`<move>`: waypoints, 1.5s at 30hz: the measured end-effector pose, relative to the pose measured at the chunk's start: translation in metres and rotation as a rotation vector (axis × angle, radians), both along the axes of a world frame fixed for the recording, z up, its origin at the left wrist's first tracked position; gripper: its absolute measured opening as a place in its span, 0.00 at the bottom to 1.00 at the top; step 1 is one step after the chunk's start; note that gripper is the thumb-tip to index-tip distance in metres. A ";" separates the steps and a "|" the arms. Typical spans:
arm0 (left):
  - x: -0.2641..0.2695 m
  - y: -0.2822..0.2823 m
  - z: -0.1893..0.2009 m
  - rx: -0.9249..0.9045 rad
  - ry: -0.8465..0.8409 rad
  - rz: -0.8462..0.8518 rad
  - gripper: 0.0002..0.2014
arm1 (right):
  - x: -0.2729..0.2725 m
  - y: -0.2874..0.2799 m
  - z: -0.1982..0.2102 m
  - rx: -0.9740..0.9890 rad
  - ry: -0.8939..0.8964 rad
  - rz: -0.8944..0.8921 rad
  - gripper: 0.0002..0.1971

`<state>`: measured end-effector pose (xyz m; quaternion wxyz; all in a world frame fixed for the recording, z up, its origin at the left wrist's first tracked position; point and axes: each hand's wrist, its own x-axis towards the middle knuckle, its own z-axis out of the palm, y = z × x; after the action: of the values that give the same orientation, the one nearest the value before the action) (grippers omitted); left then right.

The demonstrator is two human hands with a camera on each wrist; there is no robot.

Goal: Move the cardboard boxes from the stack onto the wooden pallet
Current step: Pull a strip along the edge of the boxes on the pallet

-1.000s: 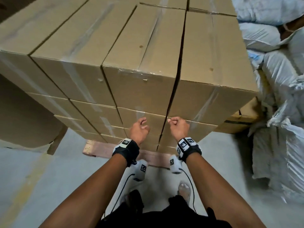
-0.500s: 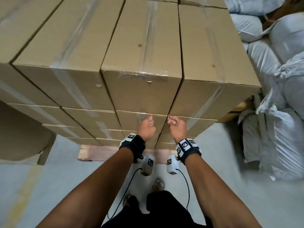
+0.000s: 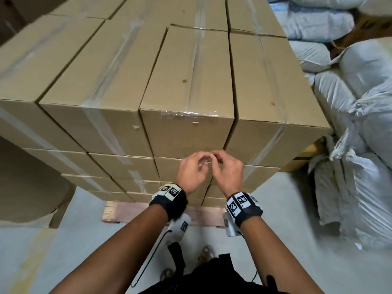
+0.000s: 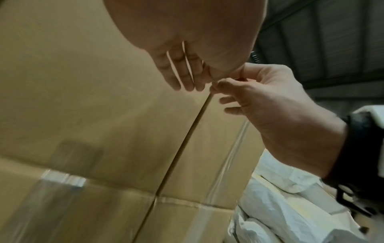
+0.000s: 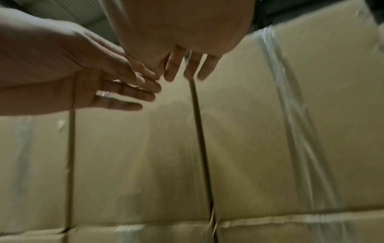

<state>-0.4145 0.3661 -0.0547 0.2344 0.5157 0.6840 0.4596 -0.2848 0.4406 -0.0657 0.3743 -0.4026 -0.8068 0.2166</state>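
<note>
Boxes: the cardboard boxes (image 3: 186,92) stand in tight rows, several layers high, sealed with clear tape; the third top box from the left sits directly ahead.
Pallet: a wooden pallet (image 3: 118,213) shows as a pale edge under this block, at floor level.
Seam: a narrow dark gap (image 3: 230,124) runs between the box ahead and its right neighbour.
Left hand: the left hand (image 3: 192,171) is raised in front of the box face near its bottom edge, fingers straight and relaxed, holding nothing.
Right hand: the right hand (image 3: 228,171) is beside it, fingertips meeting the left's; fingers loosely bent, empty.
Contact: neither hand appears to touch cardboard; I cannot tell for certain.
Risk: the rows are packed close, so fingers may find no purchase in the seam, and a pull on one box could drag its neighbour.
Risk: the tape looks slick; a grip there may slip.
Surroundings: white sacks (image 3: 364,107) crowd the right side, limiting room to swing a box out.
</note>
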 end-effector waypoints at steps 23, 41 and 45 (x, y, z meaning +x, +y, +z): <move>-0.020 0.075 0.091 0.182 1.017 0.007 0.24 | -0.002 0.063 0.077 0.513 -0.367 -0.275 0.23; -0.215 -0.049 0.116 0.039 1.038 0.182 0.28 | -0.176 -0.044 0.112 0.610 -0.368 -0.044 0.26; -0.252 -0.061 0.101 0.046 1.120 0.003 0.26 | -0.212 -0.058 0.098 0.535 -0.422 -0.135 0.25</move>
<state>-0.6665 0.3046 0.0463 -0.1769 0.6852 0.6944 0.1306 -0.4970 0.3829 0.0323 0.3050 -0.3787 -0.8661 -0.1159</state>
